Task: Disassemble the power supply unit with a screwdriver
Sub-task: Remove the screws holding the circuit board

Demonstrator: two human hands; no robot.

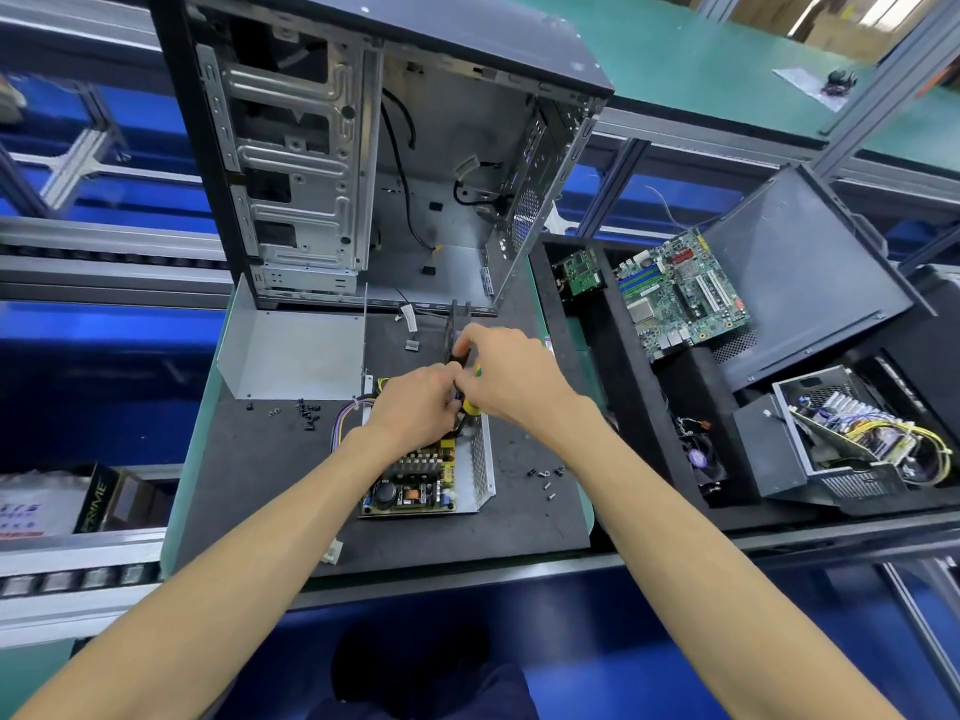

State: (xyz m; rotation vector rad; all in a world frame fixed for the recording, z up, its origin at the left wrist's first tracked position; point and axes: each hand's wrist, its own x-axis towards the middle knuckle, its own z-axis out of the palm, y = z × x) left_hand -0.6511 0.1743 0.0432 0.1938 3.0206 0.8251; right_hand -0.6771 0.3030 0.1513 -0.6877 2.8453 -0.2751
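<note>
Right hand [506, 374] is gripping the screwdriver [470, 402], its shaft pointing down into the power supply [431, 475] directly beneath both hands, left hand [415, 413] curling beside the tip, its grasp unclear.

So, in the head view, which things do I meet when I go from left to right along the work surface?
Loose screws → bundle of wires → left hand → right hand → second group of screws → small fan → second opened power supply.

Grey aluminium-framed benches [701, 137] with green tops [701, 49] (blue beneath), possibly daylight from 1 far corner.
</note>
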